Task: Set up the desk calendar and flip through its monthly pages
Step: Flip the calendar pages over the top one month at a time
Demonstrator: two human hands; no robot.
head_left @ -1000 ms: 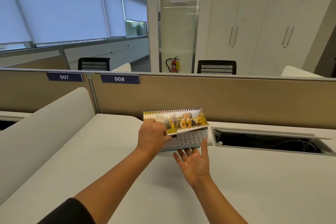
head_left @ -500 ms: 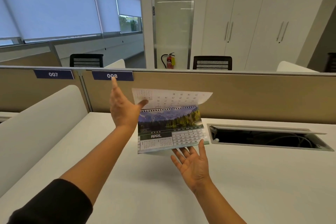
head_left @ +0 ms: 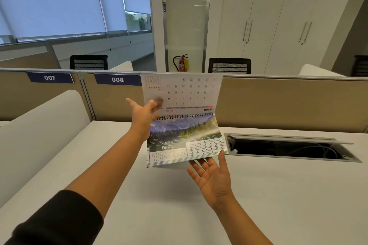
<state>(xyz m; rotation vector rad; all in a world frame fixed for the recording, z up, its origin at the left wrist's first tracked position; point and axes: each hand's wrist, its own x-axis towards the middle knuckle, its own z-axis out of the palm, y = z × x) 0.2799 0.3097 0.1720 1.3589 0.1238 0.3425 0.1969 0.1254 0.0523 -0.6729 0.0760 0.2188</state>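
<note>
A spiral-bound desk calendar [head_left: 185,141] stands on the white desk [head_left: 278,195], showing an APRIL page with a mountain and forest photo. One page [head_left: 181,91] is lifted straight up above the spiral, its back side facing me with upside-down dates. My left hand [head_left: 144,113] pinches that page at its lower left, fingers behind it, thumb in front. My right hand [head_left: 213,177] lies palm up with fingers spread, its fingertips under the calendar's bottom right edge.
A tan partition [head_left: 278,103] with labels 007 and 008 runs behind the calendar. An open cable tray [head_left: 288,149] is sunk into the desk at the right. A white curved divider [head_left: 39,131] borders the desk at the left.
My left hand took a page from the front and swung it up over the spiral; it now stands upright. The scenic picture page gave way to the APRIL page. My right hand stayed at the base.
</note>
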